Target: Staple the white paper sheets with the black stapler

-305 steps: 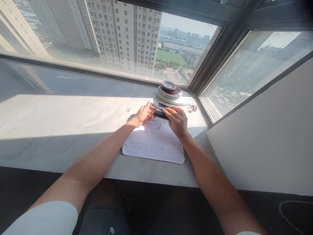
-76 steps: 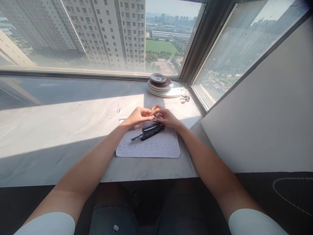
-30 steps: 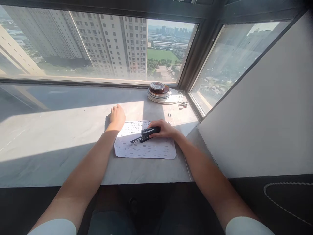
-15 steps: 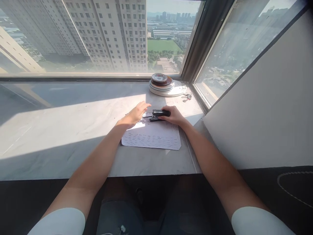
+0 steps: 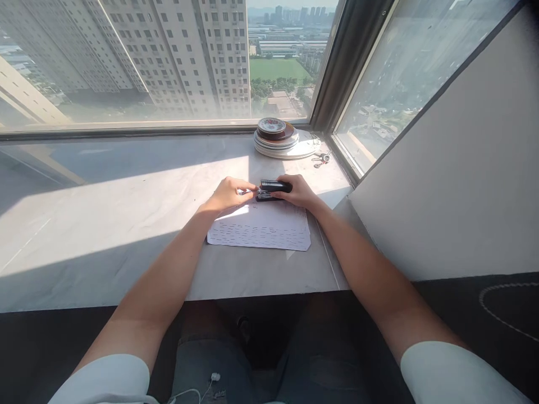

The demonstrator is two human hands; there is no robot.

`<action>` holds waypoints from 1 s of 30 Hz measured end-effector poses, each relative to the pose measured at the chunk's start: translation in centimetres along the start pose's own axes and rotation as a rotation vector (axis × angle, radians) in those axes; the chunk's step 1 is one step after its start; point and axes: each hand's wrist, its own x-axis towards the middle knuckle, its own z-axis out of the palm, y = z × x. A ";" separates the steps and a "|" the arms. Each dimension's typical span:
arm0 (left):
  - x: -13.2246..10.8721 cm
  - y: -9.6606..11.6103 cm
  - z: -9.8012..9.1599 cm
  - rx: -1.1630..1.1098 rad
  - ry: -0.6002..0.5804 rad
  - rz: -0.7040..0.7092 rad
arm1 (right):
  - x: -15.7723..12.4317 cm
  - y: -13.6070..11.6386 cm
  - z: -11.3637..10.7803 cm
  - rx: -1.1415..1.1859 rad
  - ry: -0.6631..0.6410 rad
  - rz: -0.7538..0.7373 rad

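Note:
My right hand is wrapped round the rear of a black stapler, held over the top of a printed sheet of paper. The stapler's upper and lower parts stand slightly apart. At its left end, the thumb and forefinger of my left hand pinch close together against the stapler's front. Whatever small part lies between those fingertips is too small to make out. Under both hands the paper rests on the pale stone sill, its upper edge partly covered.
A stack of plates stands by the window corner, with a bunch of keys to its right. The marble sill stretches left under the window. A white wall rises on the right. White earphones lie on my lap.
My left hand has closed from loosely spread fingers to a pinch at the stapler's front end. The part that stuck out leftward there is now mostly hidden. The view has shifted slightly.

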 end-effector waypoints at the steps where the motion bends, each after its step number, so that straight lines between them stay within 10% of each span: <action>1: 0.0 0.0 0.0 -0.008 -0.003 -0.011 | 0.0 0.0 0.0 0.002 -0.001 0.001; 30: 0.0 0.5 -0.1 -0.070 -0.028 -0.076 | 0.0 -0.3 -0.2 0.005 -0.022 0.006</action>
